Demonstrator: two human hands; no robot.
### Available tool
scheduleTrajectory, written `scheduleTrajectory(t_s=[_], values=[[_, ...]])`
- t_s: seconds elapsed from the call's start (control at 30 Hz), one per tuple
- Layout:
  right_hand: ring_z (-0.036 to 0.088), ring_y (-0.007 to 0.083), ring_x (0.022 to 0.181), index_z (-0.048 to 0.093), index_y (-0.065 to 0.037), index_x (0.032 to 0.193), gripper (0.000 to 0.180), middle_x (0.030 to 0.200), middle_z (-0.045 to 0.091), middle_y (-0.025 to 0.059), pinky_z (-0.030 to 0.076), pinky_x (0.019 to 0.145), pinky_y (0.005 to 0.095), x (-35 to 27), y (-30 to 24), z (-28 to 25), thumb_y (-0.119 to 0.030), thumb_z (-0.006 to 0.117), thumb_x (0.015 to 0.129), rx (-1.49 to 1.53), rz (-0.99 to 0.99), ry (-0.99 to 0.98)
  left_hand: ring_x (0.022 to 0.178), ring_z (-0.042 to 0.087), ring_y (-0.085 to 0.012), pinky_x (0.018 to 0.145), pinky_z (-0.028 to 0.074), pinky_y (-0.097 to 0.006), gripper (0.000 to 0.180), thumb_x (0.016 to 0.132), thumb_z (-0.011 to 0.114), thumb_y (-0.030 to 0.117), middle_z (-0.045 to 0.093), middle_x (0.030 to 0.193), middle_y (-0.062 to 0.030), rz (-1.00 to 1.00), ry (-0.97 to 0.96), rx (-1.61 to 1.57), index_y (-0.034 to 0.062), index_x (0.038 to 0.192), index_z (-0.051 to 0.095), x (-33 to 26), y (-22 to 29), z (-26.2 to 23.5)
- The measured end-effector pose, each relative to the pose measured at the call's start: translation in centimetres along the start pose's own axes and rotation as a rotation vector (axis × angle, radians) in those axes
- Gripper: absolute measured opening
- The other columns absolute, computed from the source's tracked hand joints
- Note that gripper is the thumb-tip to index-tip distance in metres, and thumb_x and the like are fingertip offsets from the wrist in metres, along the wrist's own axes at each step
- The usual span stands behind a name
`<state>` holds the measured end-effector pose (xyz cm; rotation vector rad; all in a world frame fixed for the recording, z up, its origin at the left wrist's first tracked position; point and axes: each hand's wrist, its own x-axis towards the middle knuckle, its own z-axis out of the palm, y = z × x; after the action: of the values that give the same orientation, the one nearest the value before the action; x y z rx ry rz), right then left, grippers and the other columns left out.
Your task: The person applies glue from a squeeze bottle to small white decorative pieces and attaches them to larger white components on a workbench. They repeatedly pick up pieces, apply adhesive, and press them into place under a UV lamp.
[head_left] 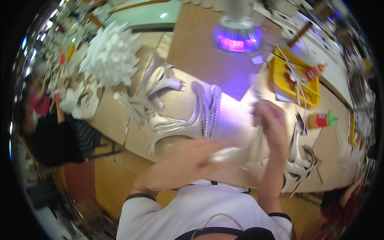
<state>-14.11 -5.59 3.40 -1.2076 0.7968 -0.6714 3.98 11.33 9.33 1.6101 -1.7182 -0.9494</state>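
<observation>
- Left hand: fingers stretched out beside a blurred pale piece at the surface's near edge; grip, can't tell.
- Right hand: fingers curled narrow, contents can't tell (motion blur).
- Risk: loose grip might drop the piece over the edge.
- Left-hand swing could snag the silvery braided openwork part, bending it.
- Wide right-hand reach may knock the green-capped squeeze bottle.
</observation>
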Motion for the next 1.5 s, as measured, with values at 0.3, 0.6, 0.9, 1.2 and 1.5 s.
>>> scheduleTrajectory(t_s=[0.3,0.6,0.9,1.2,1.5], values=[[0.060,0.0341,0.091,0.063,-0.005,0.103,0.037,0.097,0.060,0.0167,0.049,0.080,0.0441,1.1,5.4,2.8,-0.037,0.062,0.086,-0.846,-0.253,0.283,0.128,0.039,-0.0371,0.104,0.032,-0.046,0.066,0.070,0.077,0.017,0.043,0.137,-0.0184,-0.271,0.189,0.647,0.0055,0.130,0.051,-3.1,-7.0,-0.6],[0.060,0.0241,0.074,0.066,-0.002,0.089,0.024,0.086,0.064,0.0106,0.048,0.068,0.0347,-12.9,2.1,-12.8,-0.024,0.072,0.080,-1.044,-0.072,1.044,0.128,0.042,-0.0354,0.105,0.033,-0.044,0.048,0.078,0.069,0.009,0.046,0.137,-0.0167,0.100,0.234,0.346,0.0047,0.124,0.056,2.8,-3.0,4.5],[0.055,0.0290,0.098,0.065,-0.003,0.101,0.038,0.099,0.058,0.0140,0.042,0.088,0.0386,-18.7,4.6,-14.6,-0.033,0.072,0.078,-1.195,-0.122,1.031,0.123,0.049,-0.0330,0.101,0.039,-0.041,0.036,0.083,0.067,0.009,0.054,0.131,-0.0144,0.379,-0.247,0.047,0.0054,0.118,0.060,8.9,0.0,12.5],[0.059,0.0245,0.070,0.063,0.003,0.095,0.026,0.085,0.063,0.0141,0.049,0.068,0.0362,-18.2,5.1,-19.6,-0.016,0.068,0.079,-0.843,0.157,1.182,0.132,0.036,-0.0380,0.107,0.032,-0.043,0.052,0.091,0.059,0.025,0.033,0.145,-0.0219,0.472,-0.403,0.147,0.0036,0.135,0.043,10.2,0.4,18.8],[0.052,0.0156,0.061,0.062,0.000,0.085,0.016,0.077,0.060,0.0076,0.042,0.057,0.0278,-16.5,2.1,-16.4,-0.011,0.070,0.078,-0.604,-0.093,1.050,0.132,0.035,-0.0396,0.106,0.032,-0.045,0.056,0.089,0.062,0.021,0.030,0.146,-0.0229,0.535,-0.287,0.064,0.0032,0.137,0.040,11.3,1.9,18.3]])
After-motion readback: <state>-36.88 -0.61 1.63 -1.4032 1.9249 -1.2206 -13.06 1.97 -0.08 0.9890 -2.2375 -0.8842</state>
